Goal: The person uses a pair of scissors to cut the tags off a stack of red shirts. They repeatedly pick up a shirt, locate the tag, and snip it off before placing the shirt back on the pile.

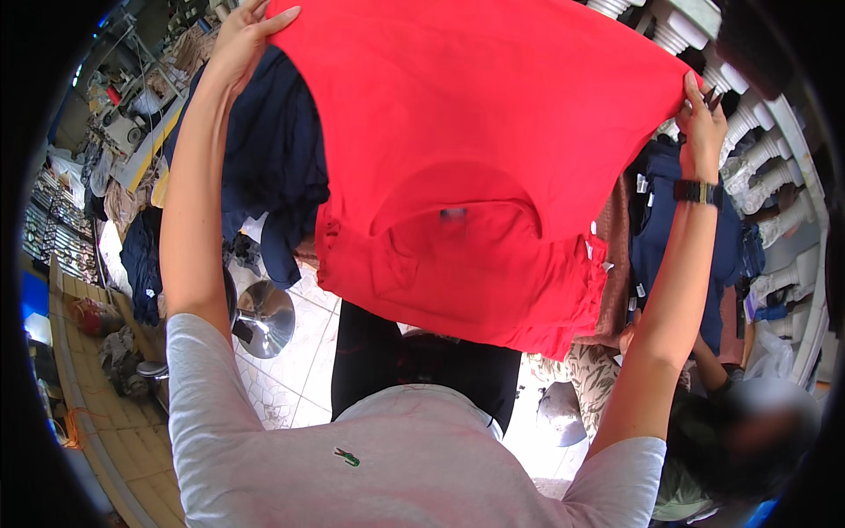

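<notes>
A red T-shirt (475, 97) is stretched out between my raised hands, its round neckline toward me. My left hand (245, 42) pinches its upper left edge between thumb and fingers. At the far right, my right hand (701, 128) grips the opposite corner. A small dark pointed thing (714, 99) shows at the right fingers; I cannot make out what it is. Below the neckline lies a pile of folded red garments (458, 286), partly covered by the shirt. The shirt's far edge runs out of the picture.
Dark navy garments lie left (268, 141) and right (682, 211) of the red cloth. White ribbed columns (764, 163) line the right side. A person (739, 449) is close at lower right. A round metal stool base (267, 319) and a wooden bench (97, 387) are on the left.
</notes>
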{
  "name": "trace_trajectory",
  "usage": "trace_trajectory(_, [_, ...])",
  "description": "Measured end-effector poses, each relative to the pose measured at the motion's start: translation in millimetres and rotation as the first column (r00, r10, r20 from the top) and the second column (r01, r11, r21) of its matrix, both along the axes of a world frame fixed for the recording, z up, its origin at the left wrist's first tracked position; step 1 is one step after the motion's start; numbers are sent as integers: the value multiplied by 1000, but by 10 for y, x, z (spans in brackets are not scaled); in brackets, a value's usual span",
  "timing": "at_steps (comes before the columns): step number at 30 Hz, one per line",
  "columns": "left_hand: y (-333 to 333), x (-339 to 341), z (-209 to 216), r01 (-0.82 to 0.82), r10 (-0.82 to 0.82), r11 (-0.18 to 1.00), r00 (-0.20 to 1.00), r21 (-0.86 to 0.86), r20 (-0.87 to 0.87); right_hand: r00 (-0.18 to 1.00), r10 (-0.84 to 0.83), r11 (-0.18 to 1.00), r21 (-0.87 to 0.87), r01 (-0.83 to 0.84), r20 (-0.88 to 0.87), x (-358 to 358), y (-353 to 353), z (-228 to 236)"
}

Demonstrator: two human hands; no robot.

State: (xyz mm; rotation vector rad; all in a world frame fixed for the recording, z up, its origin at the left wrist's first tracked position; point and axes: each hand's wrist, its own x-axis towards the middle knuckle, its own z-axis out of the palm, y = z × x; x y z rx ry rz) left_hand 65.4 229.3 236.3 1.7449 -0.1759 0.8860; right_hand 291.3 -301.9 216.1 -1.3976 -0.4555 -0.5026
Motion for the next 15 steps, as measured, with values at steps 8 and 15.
trace_trajectory(8, [-52,336,233,-179,186,978,981,106,-55,973,-215,967,-120,224,85,474,-38,169])
trace_trajectory(15, [-87,331,245,-238,246,961,968,140,-43,984,-176,983,-58,173,-42,455,-65,114])
